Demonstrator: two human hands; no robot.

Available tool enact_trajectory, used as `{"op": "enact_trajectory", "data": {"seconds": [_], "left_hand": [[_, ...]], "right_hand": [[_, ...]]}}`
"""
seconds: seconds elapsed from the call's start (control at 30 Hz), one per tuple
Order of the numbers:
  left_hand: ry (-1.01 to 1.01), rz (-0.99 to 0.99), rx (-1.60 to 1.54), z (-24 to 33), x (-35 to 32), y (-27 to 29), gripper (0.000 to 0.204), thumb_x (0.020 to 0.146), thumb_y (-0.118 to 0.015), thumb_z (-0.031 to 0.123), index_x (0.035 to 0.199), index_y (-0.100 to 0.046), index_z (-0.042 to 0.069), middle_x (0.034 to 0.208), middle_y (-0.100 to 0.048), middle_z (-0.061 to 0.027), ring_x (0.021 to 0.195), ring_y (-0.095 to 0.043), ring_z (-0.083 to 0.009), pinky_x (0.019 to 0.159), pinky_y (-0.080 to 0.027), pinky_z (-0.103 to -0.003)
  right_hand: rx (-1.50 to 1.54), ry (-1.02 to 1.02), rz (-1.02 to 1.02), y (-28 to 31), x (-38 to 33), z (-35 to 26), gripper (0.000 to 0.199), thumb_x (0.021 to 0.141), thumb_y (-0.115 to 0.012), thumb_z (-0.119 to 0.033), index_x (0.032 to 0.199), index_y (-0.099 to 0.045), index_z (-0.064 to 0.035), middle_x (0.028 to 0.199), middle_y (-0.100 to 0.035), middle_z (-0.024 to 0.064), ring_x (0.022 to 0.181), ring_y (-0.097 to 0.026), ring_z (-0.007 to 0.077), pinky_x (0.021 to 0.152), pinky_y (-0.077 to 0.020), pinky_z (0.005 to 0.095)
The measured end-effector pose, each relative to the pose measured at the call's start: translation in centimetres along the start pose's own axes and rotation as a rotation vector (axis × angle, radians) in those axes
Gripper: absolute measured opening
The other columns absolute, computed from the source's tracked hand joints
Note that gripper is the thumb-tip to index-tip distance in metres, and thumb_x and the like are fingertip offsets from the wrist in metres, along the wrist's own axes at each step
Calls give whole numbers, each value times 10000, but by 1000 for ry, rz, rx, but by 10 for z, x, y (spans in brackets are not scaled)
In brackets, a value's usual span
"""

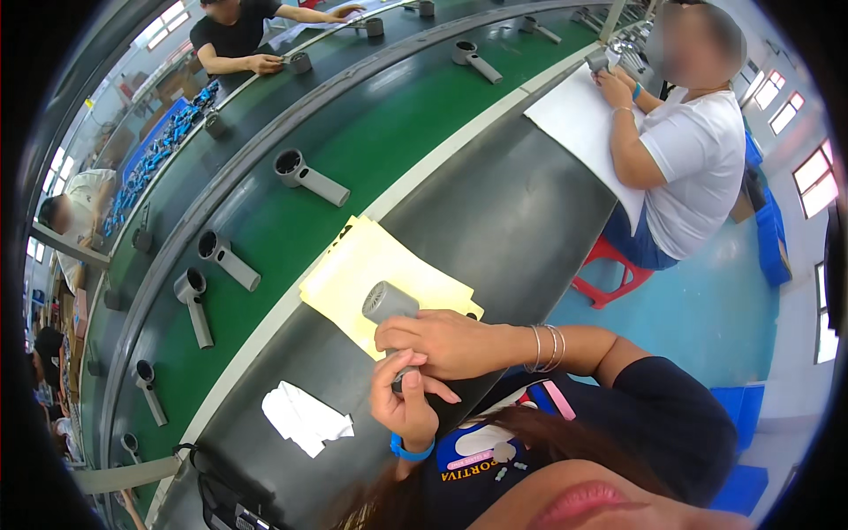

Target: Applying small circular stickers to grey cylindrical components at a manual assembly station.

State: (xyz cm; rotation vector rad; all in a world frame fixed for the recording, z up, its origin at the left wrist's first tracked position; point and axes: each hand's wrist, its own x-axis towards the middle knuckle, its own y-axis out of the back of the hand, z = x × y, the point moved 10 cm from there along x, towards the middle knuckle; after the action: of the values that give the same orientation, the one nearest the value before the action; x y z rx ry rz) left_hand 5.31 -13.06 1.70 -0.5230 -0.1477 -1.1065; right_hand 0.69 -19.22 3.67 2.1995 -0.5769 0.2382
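Note:
A grey hair dryer housing, with a round vented end, is held over yellow sheets on the dark bench. My right hand, silver bangles at its wrist, wraps round the housing just below the barrel. Lower down, my left hand, with a blue wristband, has its fingers curled round the handle's lower end. The two hands touch, and they cover most of the handle. A crumpled white cloth or paper lies on the bench left of my left hand.
Several similar grey housings, one here, lie along the green conveyor beyond the bench's pale edge. To the right, a co-worker on a red stool handles a grey part above a white sheet. A black bag-like object sits front left.

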Motion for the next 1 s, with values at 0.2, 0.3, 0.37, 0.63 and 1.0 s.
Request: {"op": "enact_trajectory", "data": {"seconds": [0.2,0.3,0.37,0.63,1.0], "left_hand": [[-12,-52,-89,-7,-2,4,267,969,-381,101,1179,-446,-50,1054,-530,-216,431,-581,-242,402,-469,-273],[-30,-97,-203,-6,-5,1,344,959,-402,111,1266,-364,-39,1189,-469,-257,483,-607,-280,443,-502,-305],[-27,-91,-312,-5,-5,3,403,943,-430,103,1309,-325,-29,1282,-429,-284,539,-634,-306,485,-529,-328],[-46,-200,-134,3,5,4,580,832,-510,14,1366,-282,7,1430,-176,-373,799,-669,-323,663,-560,-352],[-1,-130,92,27,3,36,234,881,-499,-45,1102,-567,-75,1180,-557,-264,870,-657,-250,733,-547,-314]], "right_hand": [[-46,-59,23,-3,-1,4,261,747,-628,-117,976,-507,-92,978,-529,21,736,-573,238,646,-469,335],[5,-31,9,5,2,3,260,739,-647,-128,961,-515,-100,963,-536,24,726,-585,251,638,-474,346],[39,2,-10,15,7,4,290,722,-664,-120,976,-526,-109,967,-551,16,746,-596,247,641,-478,343],[-402,54,-11,85,88,91,498,576,-625,84,1039,-561,-88,1283,-513,63,1139,-512,297,891,-427,383],[-883,176,-153,72,172,259,595,676,-549,140,1232,-454,-52,1471,-298,88,1108,-515,387,926,-458,423]]}}
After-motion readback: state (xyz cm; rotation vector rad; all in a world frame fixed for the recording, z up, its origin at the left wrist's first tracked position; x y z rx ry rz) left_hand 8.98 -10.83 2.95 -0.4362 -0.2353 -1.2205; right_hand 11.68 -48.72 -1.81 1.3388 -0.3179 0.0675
